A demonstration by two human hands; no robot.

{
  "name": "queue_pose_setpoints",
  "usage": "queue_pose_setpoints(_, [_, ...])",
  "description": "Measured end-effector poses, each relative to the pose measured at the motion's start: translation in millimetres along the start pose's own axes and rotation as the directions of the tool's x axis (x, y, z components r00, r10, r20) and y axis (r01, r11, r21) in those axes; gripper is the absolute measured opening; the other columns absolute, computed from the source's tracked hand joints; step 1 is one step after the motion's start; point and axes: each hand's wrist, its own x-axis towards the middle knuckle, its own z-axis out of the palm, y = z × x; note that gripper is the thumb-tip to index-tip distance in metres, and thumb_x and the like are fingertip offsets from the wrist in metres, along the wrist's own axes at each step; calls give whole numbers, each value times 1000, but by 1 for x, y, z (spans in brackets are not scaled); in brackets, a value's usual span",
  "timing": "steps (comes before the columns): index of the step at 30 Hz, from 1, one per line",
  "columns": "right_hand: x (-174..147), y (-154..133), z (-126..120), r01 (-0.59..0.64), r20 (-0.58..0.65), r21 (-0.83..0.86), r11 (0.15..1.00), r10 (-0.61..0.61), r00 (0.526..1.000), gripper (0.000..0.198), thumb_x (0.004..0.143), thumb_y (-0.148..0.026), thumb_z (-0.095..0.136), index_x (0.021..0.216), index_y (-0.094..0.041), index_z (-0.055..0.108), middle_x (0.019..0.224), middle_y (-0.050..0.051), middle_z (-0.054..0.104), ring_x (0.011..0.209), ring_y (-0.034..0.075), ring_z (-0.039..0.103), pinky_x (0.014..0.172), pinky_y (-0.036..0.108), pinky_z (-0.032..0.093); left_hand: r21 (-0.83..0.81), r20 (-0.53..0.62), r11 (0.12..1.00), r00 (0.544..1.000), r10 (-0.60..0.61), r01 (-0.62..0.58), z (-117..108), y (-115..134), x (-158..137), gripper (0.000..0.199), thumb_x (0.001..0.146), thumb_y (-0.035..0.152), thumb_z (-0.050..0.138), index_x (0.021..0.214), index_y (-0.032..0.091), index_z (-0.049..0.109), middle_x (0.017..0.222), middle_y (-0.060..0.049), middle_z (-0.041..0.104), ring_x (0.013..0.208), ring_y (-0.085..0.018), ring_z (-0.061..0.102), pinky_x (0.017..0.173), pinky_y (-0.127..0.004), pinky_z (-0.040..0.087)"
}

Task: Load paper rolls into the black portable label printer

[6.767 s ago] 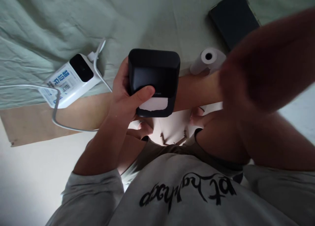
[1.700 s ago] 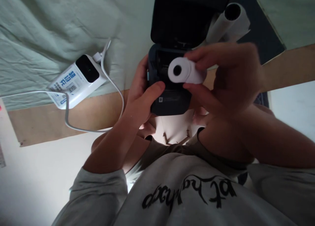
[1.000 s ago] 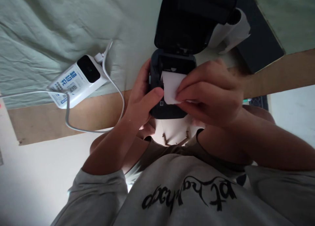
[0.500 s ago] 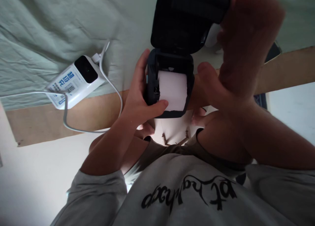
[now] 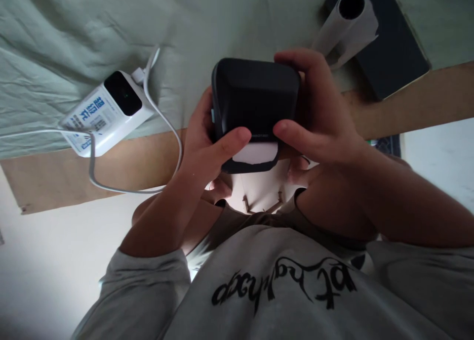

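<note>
In the head view, the left grip [image 5: 202, 142] and right grip [image 5: 322, 115] are clasping the device [image 5: 255, 98] from opposite sides, 2 thumbs touching its top. It is seemingly hanging over the board [image 5: 403, 103], paper [image 5: 255, 153] showing below its lid.

I count one black device [image 5: 255, 100], one white box [image 5: 111, 117], one loose roll [image 5: 333, 31].

Raised half a second ago, the lid [image 5: 255, 98] of the black device [image 5: 250, 168] is now down over the white paper [image 5: 255, 153], the right hand [image 5: 321, 107] lowered to clasp the device's side.
</note>
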Motion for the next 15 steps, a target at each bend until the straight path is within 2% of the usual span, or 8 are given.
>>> queue_pose_setpoints(2, [2,-3,-2,-24,47,185,982,16,999,64,82,-56,56,133,-22,36,124,5,57,105,16,59,86,28,52,-27,-1,1000,1000,14,-14,-2,-4,0,41,71,42,74,105,24,60,99,-3,66,91,-19,67,71,-28,56])
queue_pose_setpoints(4, [5,-5,-5,-65,71,249,966,49,996,66,80,-52,62,131,-19,38,127,6,54,108,17,58,88,29,50,-87,10,995,999,41,-40,-4,-8,3,35,71,36,75,101,22,61,94,-2,66,83,-16,66,65,-25,55])
queue_pose_setpoints(8, [10,-7,-6,-116,103,161,980,101,990,70,75,-53,66,130,-18,39,122,7,56,94,16,59,80,31,51,-206,28,978,999,44,-37,-2,-11,9,34,70,26,76,101,20,63,84,-1,65,64,-9,60,50,-19,50])
queue_pose_setpoints(10, [10,-5,-6,-117,90,152,981,104,991,68,74,-56,65,128,-22,40,122,6,57,96,17,60,80,31,51,-219,16,975,999,41,-36,0,-10,11,34,69,24,76,100,19,64,81,0,64,60,-8,57,45,-17,48])
queue_pose_setpoints(15, [9,0,-4,-102,89,150,983,90,992,69,76,-63,58,129,-24,39,126,6,55,104,18,58,85,31,52,-183,-6,983,1000,8,-9,3,-5,10,35,69,29,76,100,17,64,86,-3,66,66,-11,61,49,-20,50])
